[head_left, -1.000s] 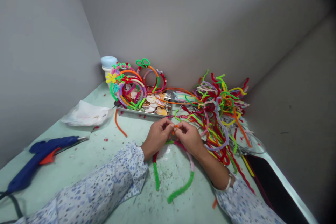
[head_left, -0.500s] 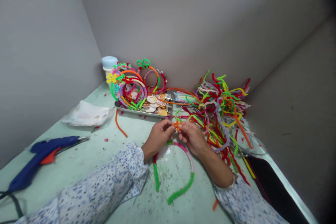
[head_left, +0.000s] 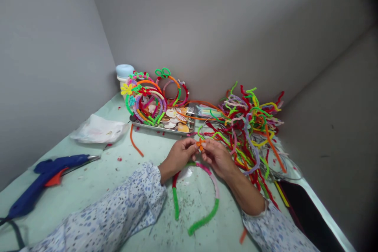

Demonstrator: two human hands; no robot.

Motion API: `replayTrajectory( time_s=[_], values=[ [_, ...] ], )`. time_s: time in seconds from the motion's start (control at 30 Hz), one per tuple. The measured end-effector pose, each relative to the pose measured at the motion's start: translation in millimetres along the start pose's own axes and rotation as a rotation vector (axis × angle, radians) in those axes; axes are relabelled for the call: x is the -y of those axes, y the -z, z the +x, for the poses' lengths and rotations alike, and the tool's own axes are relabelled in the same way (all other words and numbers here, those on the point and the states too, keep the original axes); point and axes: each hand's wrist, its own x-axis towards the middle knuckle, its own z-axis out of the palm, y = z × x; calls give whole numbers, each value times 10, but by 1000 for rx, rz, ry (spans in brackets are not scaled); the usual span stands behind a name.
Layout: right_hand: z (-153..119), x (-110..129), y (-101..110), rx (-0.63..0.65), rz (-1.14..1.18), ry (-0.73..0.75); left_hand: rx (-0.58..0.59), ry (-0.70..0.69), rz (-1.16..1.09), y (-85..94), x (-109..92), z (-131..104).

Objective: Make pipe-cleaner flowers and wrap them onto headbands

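Note:
Between my two hands is a small orange flower shape (head_left: 200, 144) that looks made of pipe cleaner. My left hand (head_left: 180, 154) pinches its left side with thumb and fingers. The fingertips of my right hand (head_left: 217, 156) close on its right side. Just below both hands, a headband (head_left: 213, 181) wrapped in green, red and pink lies on the table, open ends toward me; the left hand covers part of its top. A clear scrap lies inside its curve.
A blue glue gun (head_left: 47, 177) lies at left, near a plastic bag (head_left: 99, 129). Behind my hands stands a metal tray (head_left: 177, 132) with wooden pieces and finished headbands. Tangled pipe cleaners (head_left: 251, 126) and a black flat object (head_left: 310, 212) lie at right.
The whole view has shifted slightly. Both hands still hold the orange flower in nearly the same place and pose.

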Motion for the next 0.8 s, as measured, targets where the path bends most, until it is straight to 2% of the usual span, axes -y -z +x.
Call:
replayTrajectory(
  time_s=[0.23, 0.43, 0.6, 0.8],
  values=[
    [9, -10, 14, 31, 44, -21, -9, -10, -20, 14, -37, -7],
    [-17, -18, -47, -24, -41, 44, -56, 19, -100, -1, -82, -22],
    [-19, -26, -51, -28, -28, 65, -65, 27, -95, 23, -51, -5],
    [-19, -37, -28, -22, 5, 61, -57, 3, -193, 52, -23, 9]
  ],
)
